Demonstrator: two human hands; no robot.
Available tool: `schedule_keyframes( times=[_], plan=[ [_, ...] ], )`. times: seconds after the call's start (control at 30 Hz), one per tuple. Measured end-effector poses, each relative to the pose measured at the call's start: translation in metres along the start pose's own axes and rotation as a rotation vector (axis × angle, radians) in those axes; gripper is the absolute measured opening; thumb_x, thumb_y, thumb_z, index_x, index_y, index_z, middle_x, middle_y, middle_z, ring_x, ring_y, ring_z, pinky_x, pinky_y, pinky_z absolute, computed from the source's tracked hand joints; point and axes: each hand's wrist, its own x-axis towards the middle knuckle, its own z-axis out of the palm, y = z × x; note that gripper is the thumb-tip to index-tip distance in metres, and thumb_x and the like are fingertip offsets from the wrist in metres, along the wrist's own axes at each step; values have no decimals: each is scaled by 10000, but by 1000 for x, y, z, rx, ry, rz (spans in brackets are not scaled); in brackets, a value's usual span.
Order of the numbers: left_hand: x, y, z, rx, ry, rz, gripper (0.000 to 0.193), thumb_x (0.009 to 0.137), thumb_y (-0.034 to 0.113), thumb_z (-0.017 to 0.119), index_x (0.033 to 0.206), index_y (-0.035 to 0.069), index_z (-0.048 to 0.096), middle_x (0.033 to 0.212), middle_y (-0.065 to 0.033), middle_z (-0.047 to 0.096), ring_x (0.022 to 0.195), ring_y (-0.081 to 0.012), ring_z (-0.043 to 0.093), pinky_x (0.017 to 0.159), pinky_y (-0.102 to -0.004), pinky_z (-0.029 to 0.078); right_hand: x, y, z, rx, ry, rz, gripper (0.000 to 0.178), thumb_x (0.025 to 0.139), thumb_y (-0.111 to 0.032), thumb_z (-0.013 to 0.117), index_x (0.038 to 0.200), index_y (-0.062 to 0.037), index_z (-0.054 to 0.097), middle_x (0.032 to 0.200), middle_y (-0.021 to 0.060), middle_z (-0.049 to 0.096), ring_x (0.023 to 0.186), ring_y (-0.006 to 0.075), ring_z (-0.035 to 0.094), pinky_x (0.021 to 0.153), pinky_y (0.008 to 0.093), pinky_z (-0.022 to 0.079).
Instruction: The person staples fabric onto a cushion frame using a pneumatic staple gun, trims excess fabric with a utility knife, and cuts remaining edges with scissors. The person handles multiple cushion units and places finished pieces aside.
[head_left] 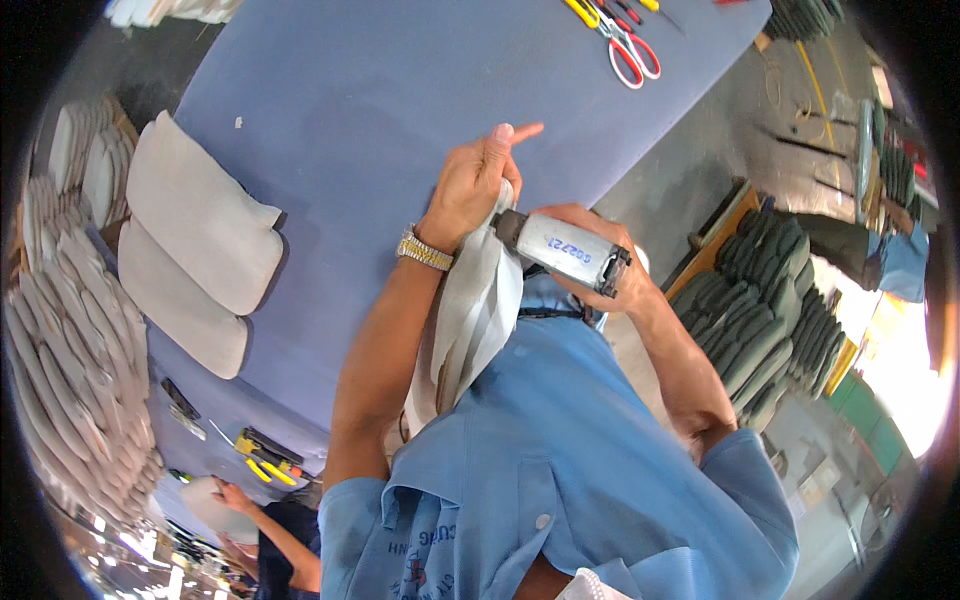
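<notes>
My left hand grips the upper end of a light grey padded panel, with the thumb on top and one finger stretched out to the right. The panel hangs down against my body, its white underside partly showing. In my right hand is a silver staple gun with a black nose. Its nose touches or nearly touches the panel's edge just below my left fingers; the exact contact is hidden. The fingers of my right hand wrap round the gun's handle, mostly out of sight beneath its body.
On the blue-grey table lie two light grey panels at left and red-and-white scissors at the far right. Pliers lie lower left, near another person's hand. Panel stacks stand left, dark ones right.
</notes>
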Motion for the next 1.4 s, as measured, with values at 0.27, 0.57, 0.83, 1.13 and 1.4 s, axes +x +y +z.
schedule_keyframes(
  times=[0.27, 0.57, 0.83, 1.13, 1.4],
  plan=[
    [-55, -44, -25, -160, 470, 123, 574, 1130, 450, 352, 1436, 24, 582, 1132, -139, 750, 1036, -189, 694, 915, -339, 522, -7, 1, -82, 24, 61, 333, 635, 736, 10, 820, 1337, 17, 615, 1204, 128, 712, 1116, 166, 652, 992, 364, 510],
    [-341, -182, -39, 2, 971, -461, 636, 1071, 495, 517, 1507, 32, 498, 1300, -96, 661, 1185, -210, 639, 1013, -338, 522, 121, 101, -79, -692, 236, -235, 556, 865, -243, 806, 1344, -38, 613, 1182, 219, 674, 1061, 376, 667, 910, 422, 546],
    [-392, -192, 82, -339, 1033, -757, 715, 1020, 554, 563, 1512, 39, 503, 1441, -179, 581, 1230, -304, 577, 1043, -392, 449, 100, 10, 1, -115, -449, 624, 481, 997, -348, 688, 1358, -33, 641, 1244, 128, 683, 1097, 197, 651, 946, 354, 529],
    [-373, -107, -24, -129, 1268, 94, 809, 891, 262, 812, 1511, -69, 410, 1415, -195, 584, 1260, -263, 585, 1084, -385, 454, 83, 6, -20, 196, -193, -32, 678, 1004, -315, 665, 1555, -26, 394, 1360, 169, 596, 1270, 235, 549, 1096, 365, 428],
    [-340, -83, -44, 519, 872, -214, 718, 726, 259, 930, 1307, -10, 606, 1207, -194, 714, 1101, -309, 702, 931, -410, 545, 144, 28, -1, 161, 69, -147, 681, 1024, -567, 539, 1343, 28, 626, 1338, 194, 648, 1281, 262, 565, 1109, 387, 408]
  ],
)
